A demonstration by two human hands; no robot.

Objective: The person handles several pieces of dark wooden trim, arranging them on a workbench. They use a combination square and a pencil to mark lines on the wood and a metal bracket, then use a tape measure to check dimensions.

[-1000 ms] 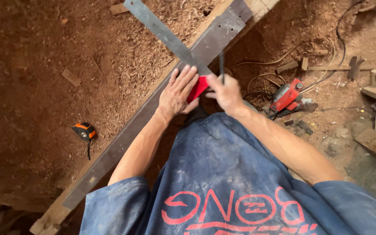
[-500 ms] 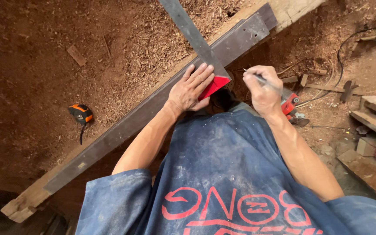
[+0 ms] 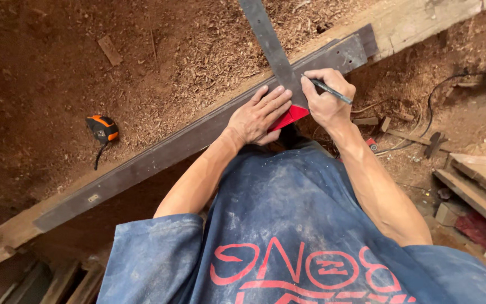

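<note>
From the head camera, looking straight down, a long dark metal bar (image 3: 198,135) lies along the top of a pale wooden beam (image 3: 417,19), the two running together on a diagonal from the lower left of the ground up to the upper right. Across the bar, near its upper right end, a square with a grey steel blade (image 3: 268,42) and a red handle (image 3: 289,117) is set; the blade reaches away past the bar's far edge and out over the sawdust, while the red handle sits against the bar's near edge. The left hand (image 3: 259,115) lies flat and spread, fingers extended, pressing on the bar and the red handle just left of the blade. The right hand (image 3: 327,100) is curled closed around a dark pen (image 3: 333,92), held just right of the blade; its index finger touches the blade's edge, and the pen's tip is hidden from view, so whether it meets the metal cannot be told. Both bare forearms come up from a dusty blue shirt (image 3: 288,225) with red print. On the sawdust-covered ground (image 3: 57,67) beyond the beam's far edge, well apart from the hands, lies an orange and black tape measure (image 3: 102,128). Planks (image 3: 479,188) are stacked at the right edge, with a thin cable (image 3: 434,95) trailing over the dirt near them.
</note>
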